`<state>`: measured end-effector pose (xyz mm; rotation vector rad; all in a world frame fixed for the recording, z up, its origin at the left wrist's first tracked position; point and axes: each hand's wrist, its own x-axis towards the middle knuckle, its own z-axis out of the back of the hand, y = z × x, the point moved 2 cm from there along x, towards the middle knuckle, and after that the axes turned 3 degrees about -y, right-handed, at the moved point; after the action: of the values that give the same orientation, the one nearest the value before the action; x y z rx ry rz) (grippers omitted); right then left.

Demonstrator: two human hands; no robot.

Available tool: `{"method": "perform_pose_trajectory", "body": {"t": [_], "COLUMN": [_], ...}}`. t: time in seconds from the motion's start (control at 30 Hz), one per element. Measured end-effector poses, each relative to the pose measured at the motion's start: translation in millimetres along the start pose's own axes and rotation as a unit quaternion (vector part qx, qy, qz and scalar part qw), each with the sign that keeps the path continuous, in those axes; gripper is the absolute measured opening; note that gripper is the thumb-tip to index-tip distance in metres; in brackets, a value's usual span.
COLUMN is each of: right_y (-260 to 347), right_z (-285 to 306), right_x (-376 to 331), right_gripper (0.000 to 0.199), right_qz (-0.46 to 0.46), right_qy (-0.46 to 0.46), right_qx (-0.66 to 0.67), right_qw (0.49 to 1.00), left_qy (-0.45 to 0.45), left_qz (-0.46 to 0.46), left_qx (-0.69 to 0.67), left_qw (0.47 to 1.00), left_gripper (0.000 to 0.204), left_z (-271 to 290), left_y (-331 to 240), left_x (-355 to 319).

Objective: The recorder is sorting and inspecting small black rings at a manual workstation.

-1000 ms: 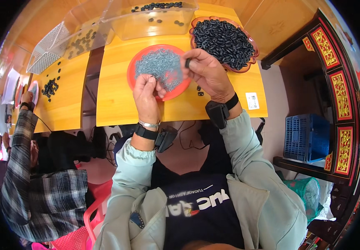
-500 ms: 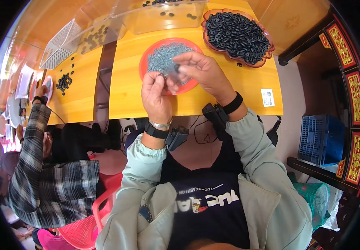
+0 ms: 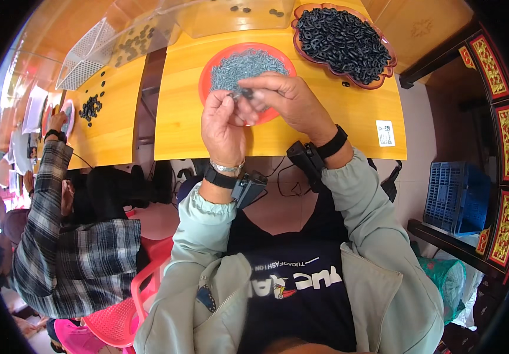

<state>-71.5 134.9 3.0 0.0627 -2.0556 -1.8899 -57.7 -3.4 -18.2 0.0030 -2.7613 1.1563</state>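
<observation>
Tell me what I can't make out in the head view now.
Head view:
Small dark piece in the right hand: outline lost to motion blur.
Anything the left hand pinches: hidden by its own grip.
Round red plastic bowl: rim partly behind both hands.
Clear rectangular plastic bin: cut off by the top edge.

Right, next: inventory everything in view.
Tables: two, yellow, ahead and left
Dish: one, red, mid-table
Metal pieces: many, grey, in dish
Tray: one, reddish, right of dish
Rings: many, black, in tray
Loose pieces: several, black, left table
Bins: count unclear, clear, far edge
Basket: one, white, far left
Label: one, white, table's right edge
Crate: one, blue, right
Large panels: three, gold-red, right
Chair: one, red, lower left
Plaid-sleeved person: one, black-white, left
Wrist devices: two, black, wrists
Left hand: one, bare, at dish
Right hand: one, bare, at dish
</observation>
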Motion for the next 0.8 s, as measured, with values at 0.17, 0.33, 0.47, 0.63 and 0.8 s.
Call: {"method": "perform_pose_trajectory", "body": {"t": [0.17, 0.33, 0.47, 0.63, 0.8], "right_y": [-2.8, 0.1, -4.2, -7.0, -10.3], "right_z": [2.3, 1.5, 1.1, 1.2, 2.5], "right_x": [0.1, -1.5, -1.1, -1.8, 0.1], "right_gripper": [0.029, 0.028, 0.024, 0.016, 0.017], "right_qz": [0.06, 0.032, 0.015, -0.057, -0.104], "right_qy": [0.023, 0.007, -0.007, -0.005, -0.023], "right_qx": [-0.071, -0.09, -0.077, -0.028, 0.015], "right_qw": [0.995, 0.995, 0.997, 0.998, 0.994], "left_qy": [-0.005, -0.009, -0.014, -0.005, -0.012], "left_qz": [0.008, 0.033, 0.048, 0.061, 0.076], "left_qx": [0.004, 0.012, 0.001, -0.017, -0.063], "left_qw": [1.0, 0.999, 0.999, 0.998, 0.995], "left_gripper": [0.013, 0.014, 0.014, 0.013, 0.012], "left_z": [1.0, 0.7, 1.5, 1.6, 2.4], "left_y": [-1.7, -1.5, -0.4, -0.1, -0.3], "left_x": [1.0, 2.0, 2.8, 3.8, 4.0]}}
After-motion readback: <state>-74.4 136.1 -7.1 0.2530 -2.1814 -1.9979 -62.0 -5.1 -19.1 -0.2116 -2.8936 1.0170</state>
